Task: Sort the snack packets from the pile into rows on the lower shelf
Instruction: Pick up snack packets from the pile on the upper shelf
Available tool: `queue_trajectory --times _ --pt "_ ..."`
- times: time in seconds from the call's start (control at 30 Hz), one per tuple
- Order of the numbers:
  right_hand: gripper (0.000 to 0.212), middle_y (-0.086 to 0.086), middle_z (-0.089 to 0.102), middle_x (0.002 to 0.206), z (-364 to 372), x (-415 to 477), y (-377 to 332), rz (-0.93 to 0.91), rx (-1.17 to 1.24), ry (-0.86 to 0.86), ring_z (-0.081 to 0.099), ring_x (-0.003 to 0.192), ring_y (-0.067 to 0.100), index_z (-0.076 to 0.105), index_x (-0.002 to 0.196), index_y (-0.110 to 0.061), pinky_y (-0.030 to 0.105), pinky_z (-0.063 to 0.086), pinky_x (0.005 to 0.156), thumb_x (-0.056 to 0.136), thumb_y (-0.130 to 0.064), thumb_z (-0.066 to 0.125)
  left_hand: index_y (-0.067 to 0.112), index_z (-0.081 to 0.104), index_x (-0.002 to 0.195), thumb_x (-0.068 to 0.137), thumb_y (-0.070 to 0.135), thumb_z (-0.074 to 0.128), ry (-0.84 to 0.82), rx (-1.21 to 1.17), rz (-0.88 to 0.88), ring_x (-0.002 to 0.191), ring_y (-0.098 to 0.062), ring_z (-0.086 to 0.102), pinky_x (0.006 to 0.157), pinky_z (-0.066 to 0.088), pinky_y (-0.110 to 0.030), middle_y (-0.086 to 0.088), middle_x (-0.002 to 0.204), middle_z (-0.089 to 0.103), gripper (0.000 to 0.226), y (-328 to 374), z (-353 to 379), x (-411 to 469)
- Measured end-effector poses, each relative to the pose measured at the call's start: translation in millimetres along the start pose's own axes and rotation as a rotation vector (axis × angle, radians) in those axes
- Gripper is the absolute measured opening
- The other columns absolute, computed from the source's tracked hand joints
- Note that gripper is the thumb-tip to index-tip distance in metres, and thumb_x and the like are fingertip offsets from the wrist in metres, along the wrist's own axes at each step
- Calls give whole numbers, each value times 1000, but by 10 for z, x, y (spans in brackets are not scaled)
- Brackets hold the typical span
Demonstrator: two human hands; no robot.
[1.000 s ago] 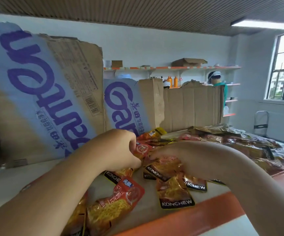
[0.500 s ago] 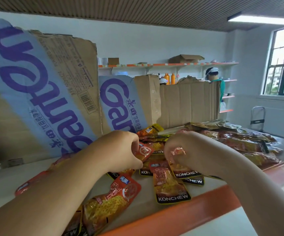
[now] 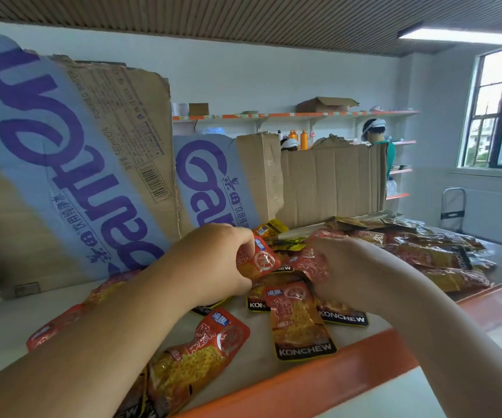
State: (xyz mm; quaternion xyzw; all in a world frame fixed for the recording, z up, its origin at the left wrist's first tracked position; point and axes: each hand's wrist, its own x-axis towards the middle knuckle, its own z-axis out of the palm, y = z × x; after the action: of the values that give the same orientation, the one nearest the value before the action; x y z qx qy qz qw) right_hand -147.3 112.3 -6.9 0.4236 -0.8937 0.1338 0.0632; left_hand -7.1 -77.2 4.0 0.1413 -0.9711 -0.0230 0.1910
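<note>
Several red and orange snack packets lie on the white shelf with an orange front edge. My left hand grips an upright red packet by its upper left corner. My right hand curls its fingers round another red packet just to the right. A KONCHEW packet lies flat below both hands, and one more lies nearer the front. A loose pile of packets spreads out on the right side.
Tall cardboard sheets with purple lettering stand along the back of the shelf, and plain cardboard stands further right. Behind them are wall shelves with bottles and a box, a person in a white cap, and a window at the right.
My right hand has lifted from the flat packets and taken a red packet, drawing closer to the left hand. The left hand still holds its packet in the same place.
</note>
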Motion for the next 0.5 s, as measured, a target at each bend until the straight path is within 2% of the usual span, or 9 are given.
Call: queue_trajectory --times 0.07,0.17,0.23,0.3,0.4,0.5 --pt "27 -9 55 84 38 25 -6 2 -7 41 48 70 8 49 86 -29 26 32 52 81 -40 73 42 56 108 77 47 81 16 -3 7 97 -6 57 72 51 -22 17 115 59 40 6 -3 -4" --pt "28 -10 56 83 89 39 3 11 74 94 47 66 7 54 84 -29 20 30 46 74 -35 79 42 56 111 79 47 80 62 -6 18 101 -6 56 78 55 -24 17 118 59 41 21 -21 -1" --pt "26 -12 56 81 76 27 26 18 202 153 47 63 2 57 81 -35 14 29 39 72 -27 80 43 56 114 80 48 80 114 1 31 101 -5 54 73 47 -17 17 118 58 42 38 -34 1" --pt "25 -17 54 81 56 4 55 5 306 280 54 76 2 59 73 -42 11 33 51 71 -25 77 42 57 116 80 49 80 180 14 47 102 -5 50 72 39 -16 17 118 59 43 58 -64 0" --pt "23 -17 53 95 36 -50 81 15 393 439 53 97 19 56 73 -34 31 43 73 72 -25 77 42 57 119 81 52 78 276 39 71 109 -6 50 82 43 -22 18 120 60 45 94 -137 -14" --pt "27 -22 54 105 11 -132 73 -27 456 587 52 105 19 54 76 -33 40 51 82 74 -20 78 43 56 121 82 56 75 365 56 94 112 -7 50 88 44 -26 19 122 59 45 144 -224 -46"
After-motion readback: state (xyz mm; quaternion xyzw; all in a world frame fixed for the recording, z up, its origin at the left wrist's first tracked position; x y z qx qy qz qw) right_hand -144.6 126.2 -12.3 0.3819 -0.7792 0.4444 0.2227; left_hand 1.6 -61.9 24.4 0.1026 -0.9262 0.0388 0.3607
